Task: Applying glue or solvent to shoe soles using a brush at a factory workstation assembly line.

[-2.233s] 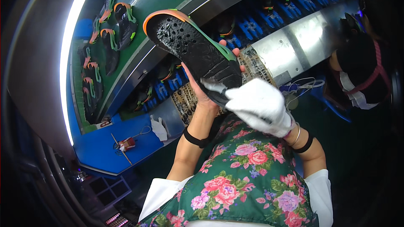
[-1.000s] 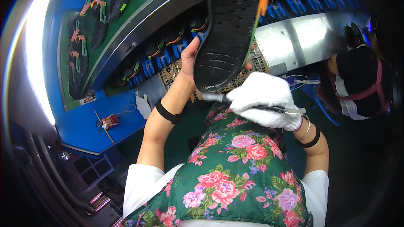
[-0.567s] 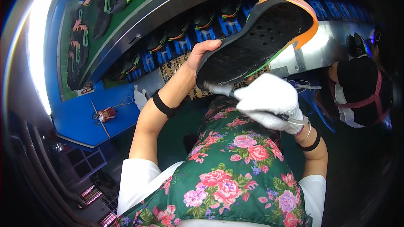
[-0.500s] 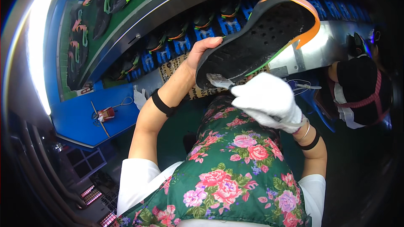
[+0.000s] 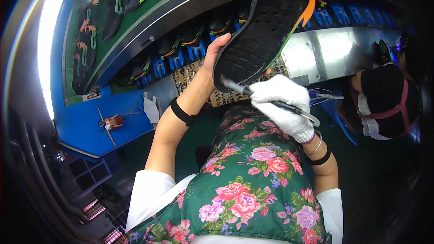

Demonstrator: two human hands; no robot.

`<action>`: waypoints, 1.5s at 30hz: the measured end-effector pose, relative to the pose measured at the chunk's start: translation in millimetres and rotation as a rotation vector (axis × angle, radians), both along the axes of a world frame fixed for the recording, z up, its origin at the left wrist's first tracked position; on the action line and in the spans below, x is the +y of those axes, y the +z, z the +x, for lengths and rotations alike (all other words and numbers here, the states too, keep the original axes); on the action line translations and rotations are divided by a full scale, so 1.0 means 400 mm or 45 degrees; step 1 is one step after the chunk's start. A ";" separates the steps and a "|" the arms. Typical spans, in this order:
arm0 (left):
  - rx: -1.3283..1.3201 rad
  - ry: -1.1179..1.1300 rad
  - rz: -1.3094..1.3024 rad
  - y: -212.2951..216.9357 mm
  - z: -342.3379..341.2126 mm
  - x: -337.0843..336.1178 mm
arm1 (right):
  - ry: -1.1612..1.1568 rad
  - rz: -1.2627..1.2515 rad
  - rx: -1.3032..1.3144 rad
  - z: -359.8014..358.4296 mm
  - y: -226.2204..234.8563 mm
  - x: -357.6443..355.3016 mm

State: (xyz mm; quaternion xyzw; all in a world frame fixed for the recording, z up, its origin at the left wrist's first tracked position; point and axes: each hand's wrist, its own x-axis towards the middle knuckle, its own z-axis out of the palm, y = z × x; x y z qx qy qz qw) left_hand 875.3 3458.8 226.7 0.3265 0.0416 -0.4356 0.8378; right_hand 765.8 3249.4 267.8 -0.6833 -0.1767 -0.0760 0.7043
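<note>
My bare left hand (image 5: 212, 58) grips a black shoe sole (image 5: 253, 40) with an orange and green rim. The thumb lies along its left edge, a fingertip shows at the right edge, and the other fingers are hidden beneath. The sole is held up with its holed, hollow face toward me and its orange end farthest away. In a white knitted glove, my right hand (image 5: 282, 104) is closed around a brush (image 5: 237, 87) with a dark handle. The blurred brush tip meets the near end of the sole, close to its left edge.
A metal-edged bench crosses ahead, with a row of blue holders (image 5: 196, 50) beneath carrying dark shoe parts. More soles (image 5: 113, 13) lie on the green surface at far left. A blue table (image 5: 83, 124) holds a small red container (image 5: 114, 122). Another person (image 5: 384, 95) is at the right.
The sole has swung more upright, its far end moving left. My gloved hand has turned and dropped slightly, and the brush tip has shifted left along the sole's near end.
</note>
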 end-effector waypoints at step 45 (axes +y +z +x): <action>-0.220 0.482 -0.814 0.266 0.296 0.154 | -0.167 0.851 0.791 -0.003 -0.139 -0.090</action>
